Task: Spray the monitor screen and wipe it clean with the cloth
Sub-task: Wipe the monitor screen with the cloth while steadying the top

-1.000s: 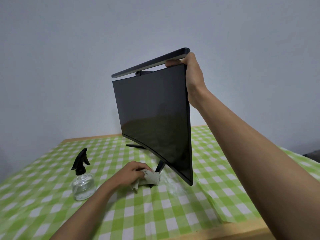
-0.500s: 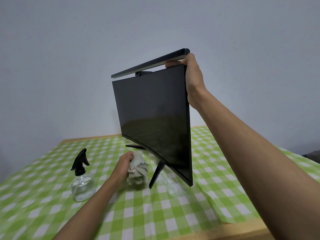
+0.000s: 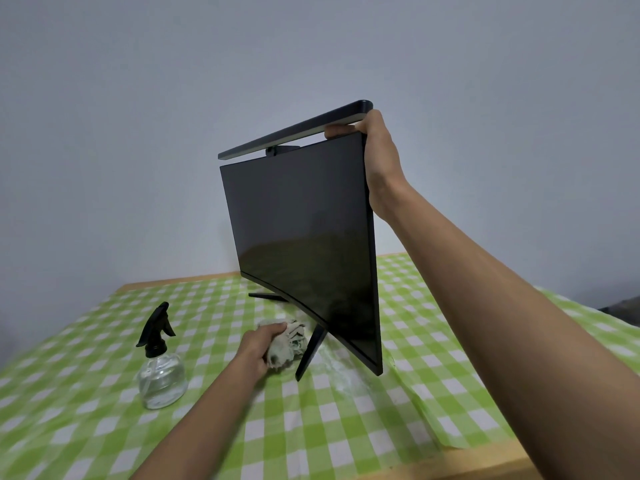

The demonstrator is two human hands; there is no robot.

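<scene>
Nearest to us, at the bottom right of the frame, is the wood edge of the tabletop [image 3: 485, 462]. A green and white checked tablecloth [image 3: 104, 427] covers the rest.

In the lower middle, our left hand [image 3: 261, 348] has its fingers curled round a crumpled grey cloth [image 3: 291, 341]. The cloth is low down, just beside the black stand leg [image 3: 310, 353]. We cannot tell if it touches the tablecloth. We think it is bunched up in the hand so it is ready to rub the glass.

To the left of that hand, the spray bottle [image 3: 161, 365] stands upright with no hand on it. It looks put aside, so we think the spraying is done.

Farther back, in the middle of the frame, the monitor [image 3: 304, 230] stands on the tabletop with its dark screen turned to the left. Our right hand [image 3: 381, 161] grips its top right corner, thumb in front and fingers hidden behind. We think this is to steady it, so it will not wobble or tip when we push on it with the cloth.

A long light bar [image 3: 294, 131] sits on top. Behind it all is a plain grey wall [image 3: 138, 98].
</scene>
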